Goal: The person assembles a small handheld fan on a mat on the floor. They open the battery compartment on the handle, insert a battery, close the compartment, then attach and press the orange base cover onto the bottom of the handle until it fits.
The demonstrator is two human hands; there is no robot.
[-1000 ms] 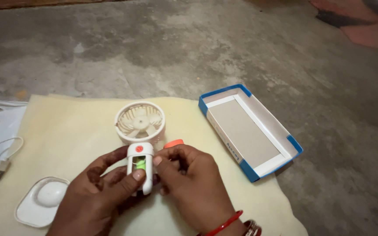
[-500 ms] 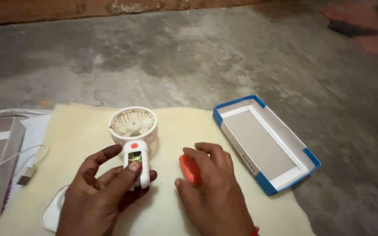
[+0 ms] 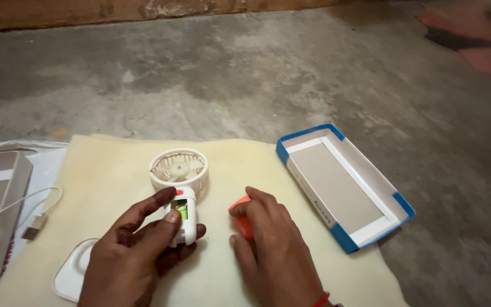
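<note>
Handheld fan [image 3: 178,187] sits pinched in my left hand [image 3: 137,250]; my right hand [image 3: 271,250] pinches its orange cover [image 3: 241,219]. Loose grip could drop both.

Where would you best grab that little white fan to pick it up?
By the handle of the small white fan, wrapping it from the left, as the left hand does now. The handle is slim and straight; the round grille head is wide and slotted, and the right hand lies to its right.
</note>
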